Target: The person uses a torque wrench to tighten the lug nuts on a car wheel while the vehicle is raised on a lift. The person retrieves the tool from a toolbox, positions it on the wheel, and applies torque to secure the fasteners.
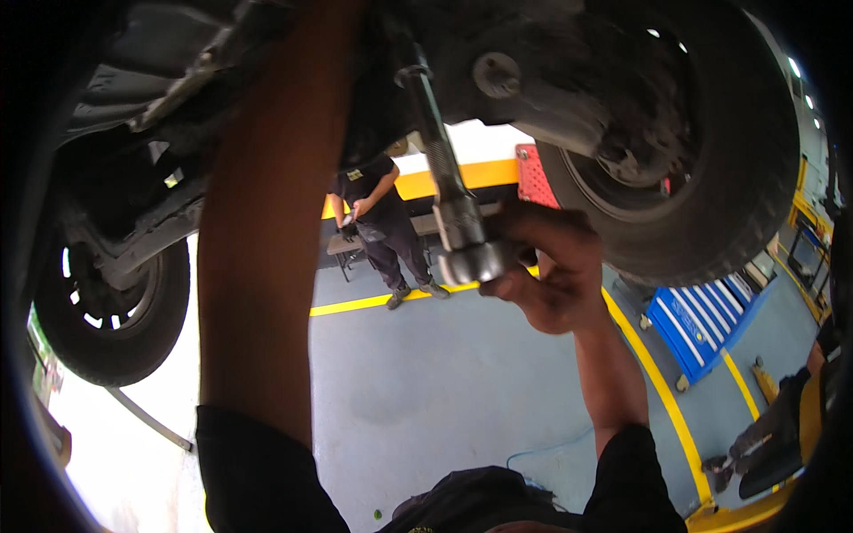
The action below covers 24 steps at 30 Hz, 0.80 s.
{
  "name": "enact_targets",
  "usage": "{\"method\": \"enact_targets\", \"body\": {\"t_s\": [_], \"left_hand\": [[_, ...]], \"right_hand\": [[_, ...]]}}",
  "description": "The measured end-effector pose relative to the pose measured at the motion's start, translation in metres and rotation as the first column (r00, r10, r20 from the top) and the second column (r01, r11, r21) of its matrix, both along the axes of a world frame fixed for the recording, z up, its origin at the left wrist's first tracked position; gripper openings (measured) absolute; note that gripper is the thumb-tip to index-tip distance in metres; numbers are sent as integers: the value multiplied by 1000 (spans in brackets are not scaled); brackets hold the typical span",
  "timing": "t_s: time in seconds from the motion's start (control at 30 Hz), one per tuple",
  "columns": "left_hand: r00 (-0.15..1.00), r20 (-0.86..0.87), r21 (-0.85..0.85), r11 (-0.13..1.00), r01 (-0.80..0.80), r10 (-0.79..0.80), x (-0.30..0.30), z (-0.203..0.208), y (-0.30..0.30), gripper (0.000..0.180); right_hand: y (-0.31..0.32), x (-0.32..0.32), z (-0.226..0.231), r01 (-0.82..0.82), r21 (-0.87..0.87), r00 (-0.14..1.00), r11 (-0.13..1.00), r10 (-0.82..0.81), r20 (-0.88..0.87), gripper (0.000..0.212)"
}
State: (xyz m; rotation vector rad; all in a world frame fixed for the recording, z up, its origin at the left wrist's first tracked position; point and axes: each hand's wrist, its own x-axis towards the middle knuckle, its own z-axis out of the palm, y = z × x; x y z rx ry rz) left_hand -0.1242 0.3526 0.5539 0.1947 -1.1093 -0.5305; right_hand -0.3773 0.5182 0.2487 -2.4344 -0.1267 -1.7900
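A metal ratchet wrench (473,264) with a long extension bar (435,133) runs upward into the dark underside of a raised vehicle (569,53). Its rounded lower end is pinched between the thumb and fingers of my right hand (551,262). The bar's upper tip disappears among shadowed parts, so what it meets up there is hidden. My left arm reaches straight up past the bar's left side, and the hand at its end lies beyond the upper edge. Just right of the bar is a round bushing-like part (496,75) on the undercarriage.
Large tyres hang at right (755,151) and left (115,355). A person in dark clothes (382,213) stands ahead by a bench. Another person (773,426) is at far right, near a blue tool cabinet (697,324). Yellow lines (662,391) cross the grey floor.
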Motion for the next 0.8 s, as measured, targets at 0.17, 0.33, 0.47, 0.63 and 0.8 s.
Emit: {"method": "enact_targets", "body": {"t_s": [0.17, 0.33, 0.47, 0.63, 0.8], "left_hand": [[1000, -8, -17, 1000, 4, -4, -2, 8, 5, 48], [1000, 0, -9, 1000, -29, 29, 3, 7, 4, 50], [1000, 5, -8, 1000, -24, 24, -3, 8, 2, 52], [998, 12, 2, 998, -59, 59, 2, 7, 6, 54], [999, -7, 2, 999, -52, 52, 0, 10, 7, 56]], "right_hand": [[3, -1, 9, 280, -173, 949, 944, -299, -97, 48], [61, -19, 36, 734, -564, 513, 378, -853, 96, 49], [84, -23, 51, 721, -665, 361, 194, -924, 122, 40], [108, -11, 62, 634, -771, 248, 65, -961, 123, 30], [117, -17, 69, 593, -804, 212, 31, -970, 119, 27]]}}
